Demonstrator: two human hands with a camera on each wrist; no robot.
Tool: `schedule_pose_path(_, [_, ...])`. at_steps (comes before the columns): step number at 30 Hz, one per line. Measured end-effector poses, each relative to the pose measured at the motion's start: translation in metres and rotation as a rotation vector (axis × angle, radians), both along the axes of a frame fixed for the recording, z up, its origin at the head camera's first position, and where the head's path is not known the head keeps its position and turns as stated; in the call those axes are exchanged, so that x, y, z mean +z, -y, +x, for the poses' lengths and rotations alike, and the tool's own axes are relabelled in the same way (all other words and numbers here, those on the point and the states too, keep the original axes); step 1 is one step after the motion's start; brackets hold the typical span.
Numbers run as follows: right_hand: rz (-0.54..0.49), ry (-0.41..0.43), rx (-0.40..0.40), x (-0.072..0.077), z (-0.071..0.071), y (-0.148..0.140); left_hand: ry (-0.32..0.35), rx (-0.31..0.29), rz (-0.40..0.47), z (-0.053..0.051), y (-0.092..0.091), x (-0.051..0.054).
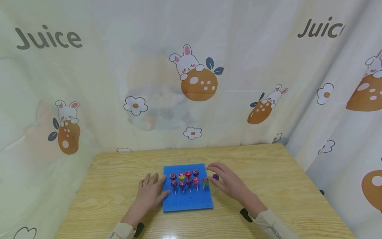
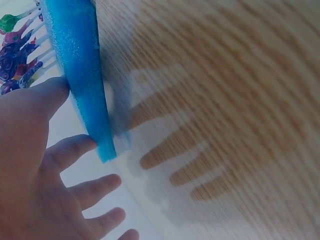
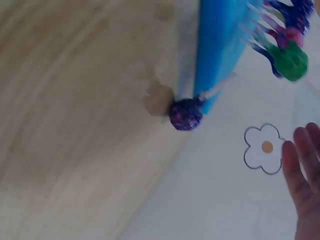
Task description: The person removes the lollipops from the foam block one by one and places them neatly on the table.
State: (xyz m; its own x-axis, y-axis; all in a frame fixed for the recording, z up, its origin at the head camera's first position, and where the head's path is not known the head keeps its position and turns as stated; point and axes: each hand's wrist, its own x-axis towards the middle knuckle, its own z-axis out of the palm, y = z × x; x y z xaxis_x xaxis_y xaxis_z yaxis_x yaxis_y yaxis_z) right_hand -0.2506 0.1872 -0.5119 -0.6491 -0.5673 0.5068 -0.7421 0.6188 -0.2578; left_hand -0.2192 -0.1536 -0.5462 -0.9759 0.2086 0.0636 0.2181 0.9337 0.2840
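Several wrapped lollipops stand on their sticks in a blue foam board (image 1: 188,201), in two rows. A green-wrapped lollipop (image 1: 205,182) stands at the right end of the front row. My left hand (image 1: 148,192) touches the board's left edge with thumb and forefinger, its other fingers spread, as the left wrist view shows. My right hand (image 1: 232,182) hovers by the board's right edge, close to the green lollipop, holding nothing. A loose purple lollipop (image 3: 185,114) lies on the table beside the board's right edge, partly behind the right hand in the head view.
The board lies on a wood-grain table (image 1: 119,172). Behind and to the right hangs a pale curtain (image 1: 161,126) printed with rabbits, fruit and flowers. A small hole shows in the front part of the board.
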Motion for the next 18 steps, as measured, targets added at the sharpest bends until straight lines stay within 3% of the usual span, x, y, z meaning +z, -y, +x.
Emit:
schedule_pose_path(4, [0.004, -0.155, 0.070, -0.011, 0.003, 0.002, 0.003, -0.002, 0.006, 0.001, 0.000, 0.000])
schedule_pose_path(7, [-0.002, -0.212, 0.095, -0.019, 0.004, 0.004, 0.002, -0.004, 0.009, 0.001, -0.001, 0.001])
schedule_pose_path(12, [0.001, -0.229, 0.088, -0.029, 0.005, 0.007, 0.001, -0.006, 0.020, 0.002, -0.001, 0.002])
schedule_pose_path(18, [0.031, -0.189, 0.013, -0.033, 0.005, 0.007, 0.004, -0.004, 0.011, 0.002, -0.001, 0.001])
